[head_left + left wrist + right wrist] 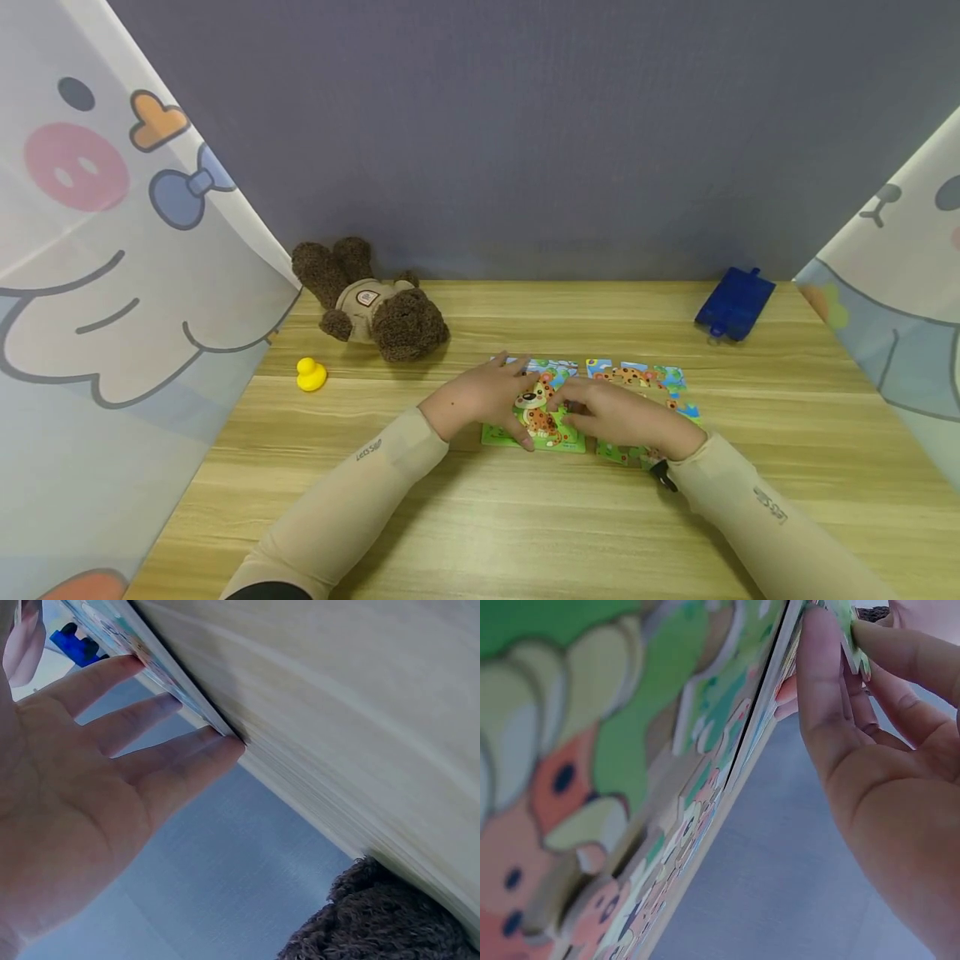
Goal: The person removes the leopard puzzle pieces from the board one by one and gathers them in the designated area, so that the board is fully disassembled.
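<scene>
Two leopard jigsaw puzzles lie side by side on the table. My left hand [480, 398] is over the left puzzle [558, 446], its fingers spread. In the left wrist view those straight fingertips touch the edge of the puzzle board [161, 660]. My right hand [618, 414] is bent over the right side of the same puzzle. A small green puzzle piece [847, 634] is pinched between its thumb and fingers, as the right wrist view shows. Beneath my right wrist lies the right puzzle [600, 367], with gaps between its pieces; hand and forearm hide part of it.
A brown teddy bear [408, 325] lies at the back left, with a yellow rubber duck [311, 375] in front of it. At the back right is a dark blue flat object [737, 302]. A grey panel [525, 150] stands behind the table [525, 533].
</scene>
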The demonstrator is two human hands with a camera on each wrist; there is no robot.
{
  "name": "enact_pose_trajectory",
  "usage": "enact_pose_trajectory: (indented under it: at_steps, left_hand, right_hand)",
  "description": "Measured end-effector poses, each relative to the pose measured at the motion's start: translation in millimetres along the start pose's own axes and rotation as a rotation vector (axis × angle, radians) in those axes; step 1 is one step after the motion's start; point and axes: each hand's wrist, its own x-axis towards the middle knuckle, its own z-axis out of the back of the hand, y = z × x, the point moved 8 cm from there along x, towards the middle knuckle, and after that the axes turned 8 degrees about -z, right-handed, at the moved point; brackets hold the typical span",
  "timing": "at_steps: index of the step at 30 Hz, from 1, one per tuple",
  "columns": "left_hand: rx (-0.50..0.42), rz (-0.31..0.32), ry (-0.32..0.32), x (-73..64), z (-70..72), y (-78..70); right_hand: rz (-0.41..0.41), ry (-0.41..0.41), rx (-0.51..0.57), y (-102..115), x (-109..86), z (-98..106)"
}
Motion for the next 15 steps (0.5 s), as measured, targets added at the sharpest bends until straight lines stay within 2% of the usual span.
enact_pose_trajectory:
  at_steps: [8,15]
  left_hand:
    - [-0.005,0.003,0.002,0.4,-0.7,0.5]
    - [-0.003,0.009,0.001,0.2,-0.4,0.4]
  right_hand:
    - [0.002,-0.039,0.014,-2.4,-3.4,6.0]
    - [0.008,-0.074,0.013,-7.7,-13.2,19.3]
